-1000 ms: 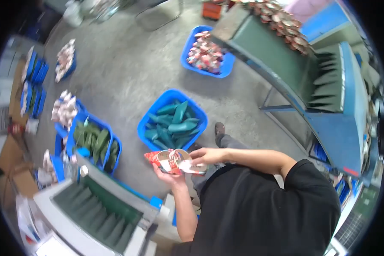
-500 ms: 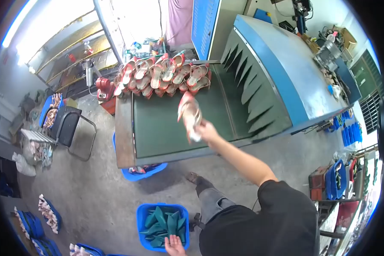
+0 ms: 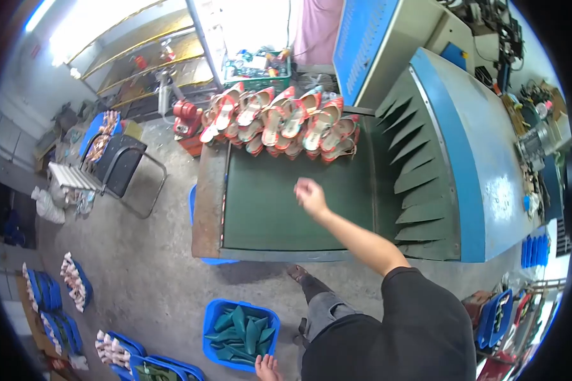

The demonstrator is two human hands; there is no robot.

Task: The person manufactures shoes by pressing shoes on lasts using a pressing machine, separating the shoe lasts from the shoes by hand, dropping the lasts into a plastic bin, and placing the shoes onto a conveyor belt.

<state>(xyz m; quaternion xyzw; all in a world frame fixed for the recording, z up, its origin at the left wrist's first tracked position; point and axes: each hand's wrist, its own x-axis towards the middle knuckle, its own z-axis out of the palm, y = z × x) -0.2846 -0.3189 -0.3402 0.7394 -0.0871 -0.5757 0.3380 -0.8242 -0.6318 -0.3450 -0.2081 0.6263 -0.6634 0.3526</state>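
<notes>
My right hand (image 3: pixel 310 197) is above the green conveyor belt (image 3: pixel 279 222), its fingers loosely curled with nothing in them. Beyond it a heap of red-trimmed pointed shoes (image 3: pixel 292 120) covers the far end of the belt, most with pale insoles facing up. A shoe (image 3: pixel 321 129) rests on the front of this heap. Low in the view, my left hand (image 3: pixel 268 367) has its fingers apart, palm up and holding nothing. It is beside the near rim of a blue bin (image 3: pixel 208 330) of dark green pointed, shoe-shaped pieces (image 3: pixel 241 330).
Right of the belt stands a blue-and-grey machine (image 3: pixel 470 171) with hanging dark flaps (image 3: pixel 426 184). A black chair (image 3: pixel 124 168) is on the left. More blue bins (image 3: pixel 76 286) stand on the floor. A green crate (image 3: pixel 257 79) sits behind the heap.
The shoe that my right hand held has been let go, and the heap has gained one at its front. My right hand is now bare above the belt. The view has shifted.
</notes>
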